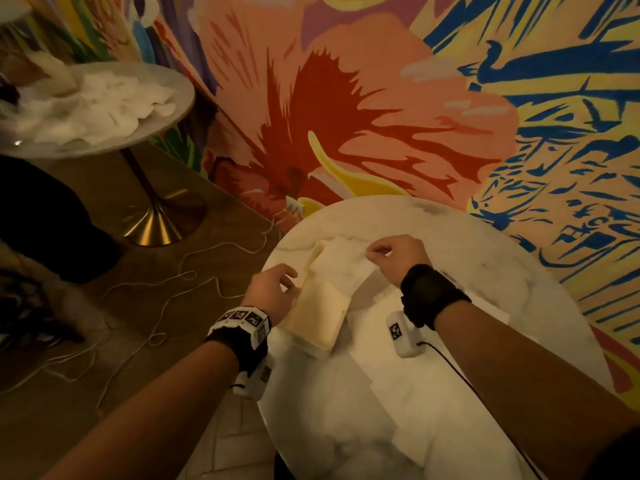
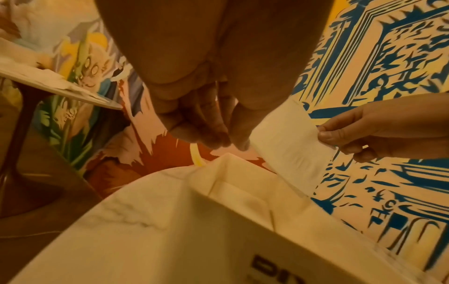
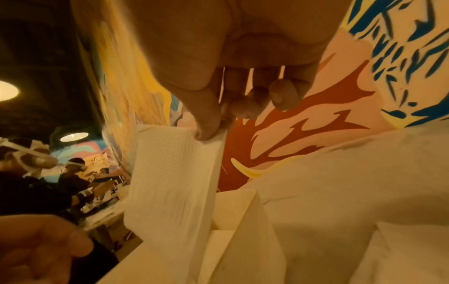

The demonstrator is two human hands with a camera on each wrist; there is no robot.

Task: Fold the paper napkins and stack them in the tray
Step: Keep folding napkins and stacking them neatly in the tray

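A folded white napkin (image 1: pixel 343 265) hangs upright over the far end of the cream tray (image 1: pixel 322 317), which stands on the round white marble table (image 1: pixel 467 258). My right hand (image 1: pixel 377 252) pinches the napkin's top corner between thumb and forefinger, plainly so in the right wrist view (image 3: pixel 213 132). The napkin (image 3: pixel 170 182) drops toward the tray's inside (image 3: pixel 233 207). My left hand (image 1: pixel 291 278) hovers at the tray's left wall with loosely curled fingers and holds nothing. The left wrist view shows it (image 2: pixel 226 142) just left of the napkin (image 2: pixel 291 146), above the tray rim (image 2: pixel 243 209).
Loose unfolded napkins (image 1: pixel 381 410) cover the near part of the table. A second round table (image 1: pixel 166 133) at the back left carries a heap of napkins (image 1: pixel 97 105). White cords (image 1: pixel 173 282) trail on the wooden floor. A painted wall (image 1: pixel 346 98) rises right behind the table.
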